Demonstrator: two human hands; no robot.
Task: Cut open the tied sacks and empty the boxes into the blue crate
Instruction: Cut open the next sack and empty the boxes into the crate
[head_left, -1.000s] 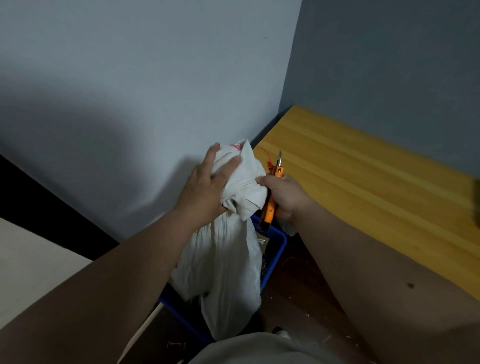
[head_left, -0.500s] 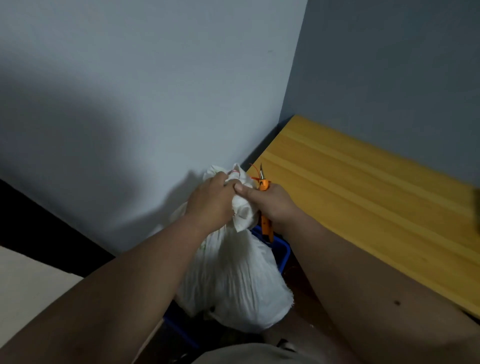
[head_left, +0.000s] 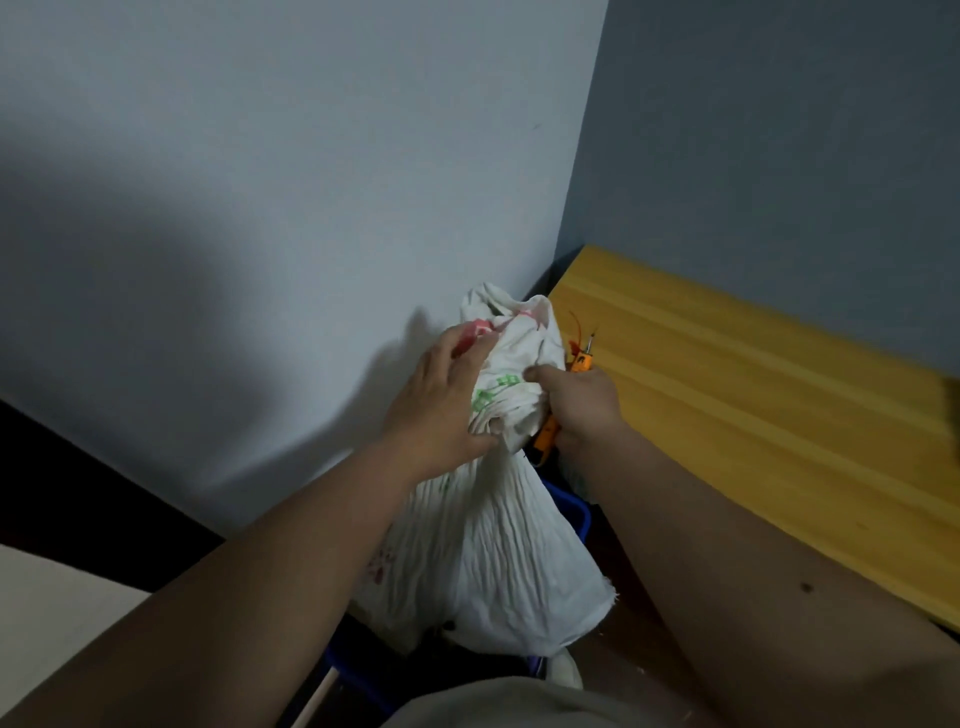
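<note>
Sack (head_left: 498, 530) print green/red, blurred, not legible.

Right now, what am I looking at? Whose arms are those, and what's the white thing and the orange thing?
The picture comes from a camera worn on a person's head, looking down, so you see that person's own two arms. The left hand and the right hand both grip the bunched top of a white cloth sack. The right hand also holds an orange cutter with its blade pointing up. The sack hangs over a blue crate, mostly hidden underneath. To the right is a yellow wooden tabletop. Behind everything is a pale wall. I cannot see what is inside the sack.
</note>
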